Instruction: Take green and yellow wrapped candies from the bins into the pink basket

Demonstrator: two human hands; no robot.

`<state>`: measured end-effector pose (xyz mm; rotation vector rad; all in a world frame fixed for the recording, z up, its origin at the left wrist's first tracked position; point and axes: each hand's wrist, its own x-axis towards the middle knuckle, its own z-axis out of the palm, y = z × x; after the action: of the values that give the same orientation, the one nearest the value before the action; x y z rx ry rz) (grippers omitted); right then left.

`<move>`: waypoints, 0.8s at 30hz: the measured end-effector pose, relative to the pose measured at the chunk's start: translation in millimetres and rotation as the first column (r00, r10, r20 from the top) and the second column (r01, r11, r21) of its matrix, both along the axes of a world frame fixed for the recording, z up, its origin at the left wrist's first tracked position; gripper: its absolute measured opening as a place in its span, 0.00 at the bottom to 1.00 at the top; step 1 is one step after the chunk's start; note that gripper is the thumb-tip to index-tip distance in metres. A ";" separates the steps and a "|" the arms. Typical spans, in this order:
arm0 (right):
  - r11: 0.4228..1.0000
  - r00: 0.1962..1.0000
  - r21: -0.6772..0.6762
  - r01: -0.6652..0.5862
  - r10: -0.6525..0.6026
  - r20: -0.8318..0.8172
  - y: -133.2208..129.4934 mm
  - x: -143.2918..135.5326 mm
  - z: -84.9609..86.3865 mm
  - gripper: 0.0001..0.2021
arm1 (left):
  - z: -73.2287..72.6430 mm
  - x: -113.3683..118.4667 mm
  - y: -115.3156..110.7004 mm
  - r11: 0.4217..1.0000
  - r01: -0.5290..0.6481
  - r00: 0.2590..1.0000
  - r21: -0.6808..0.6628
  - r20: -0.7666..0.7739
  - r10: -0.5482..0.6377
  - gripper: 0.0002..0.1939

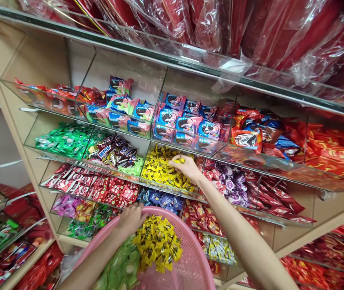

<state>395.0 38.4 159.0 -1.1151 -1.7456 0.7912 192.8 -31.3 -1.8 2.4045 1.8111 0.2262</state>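
Note:
My right hand (188, 168) is over a shelf compartment of yellow wrapped candies (159, 167), its fingers closed with a bit of yellow wrapper showing between them. Below, my left hand (131, 220) grips the far rim of a pink plastic basket (197, 245). Inside the basket lies a heap of yellow wrapped candies (158, 241), with green-wrapped sweets (119, 268) beside it, partly covered by my left forearm. How many candies my right fingers hold is hidden.
Clear dividers part the shelf. Snickers bars (111, 151) and green candies (64, 139) lie left of the yellow ones, purple-wrapped sweets (234, 185) to the right. Oreo packs (185, 121) fill the tier above. A glass shelf edge (172, 58) runs overhead, holding red plastic-wrapped items.

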 end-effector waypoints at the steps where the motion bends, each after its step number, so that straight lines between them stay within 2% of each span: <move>1: 0.993 0.966 0.121 -0.003 -0.029 0.258 -0.6 3.2 1.3 0.09 | 0.3 -0.9 -0.1 1.000 -0.004 1.000 -0.002 -0.001 0.004 0.18; 3: 0.962 0.752 0.255 -0.093 -0.100 0.651 -1.5 9.1 3.8 0.09 | 0.8 -2.1 -0.4 1.000 -0.011 1.000 -0.003 -0.002 0.011 0.18; 5: 0.957 0.526 0.237 -0.166 -0.118 0.842 -1.0 12.7 4.6 0.11 | 1.3 -2.4 -0.6 1.000 -0.013 1.000 -0.004 0.000 0.013 0.19; 6: 0.963 0.444 0.201 -0.179 -0.103 0.890 0.0 13.4 3.9 0.13 | 1.6 -2.4 -0.6 1.000 -0.013 1.000 -0.007 0.002 0.013 0.19; 9: 0.980 0.303 0.121 -0.160 -0.068 0.951 3.6 11.5 -1.0 0.16 | 2.5 -1.9 -0.7 1.000 -0.014 1.000 -0.009 0.002 0.014 0.19; 12: 0.985 0.236 0.121 -0.121 -0.090 0.968 4.9 6.5 -5.8 0.18 | 3.3 -1.9 -0.9 1.000 -0.016 1.000 0.001 -0.003 0.016 0.19; 16: 0.984 0.200 0.158 -0.083 -0.138 0.970 2.7 1.3 -8.9 0.16 | 4.7 -2.6 -1.5 1.000 -0.013 1.000 -0.002 -0.010 0.013 0.19; 19: 0.978 0.236 0.192 -0.085 -0.168 0.957 3.4 0.9 -9.0 0.14 | 5.6 -3.0 -2.4 1.000 -0.023 1.000 -0.010 -0.019 0.022 0.20; 21: 0.971 0.339 0.217 -0.097 -0.173 0.925 4.8 2.1 -6.0 0.14 | 5.7 -3.0 -3.3 0.999 -0.027 0.999 -0.017 -0.023 0.027 0.20; 24: 0.961 0.580 0.259 -0.097 -0.157 0.799 0.7 3.6 3.3 0.13 | 4.7 -2.9 -4.5 1.000 -0.028 0.999 -0.014 -0.029 0.028 0.20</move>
<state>398.6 39.1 162.2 -1.4231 -2.4874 -0.0902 189.9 -35.8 2.9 2.3865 1.8529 0.1818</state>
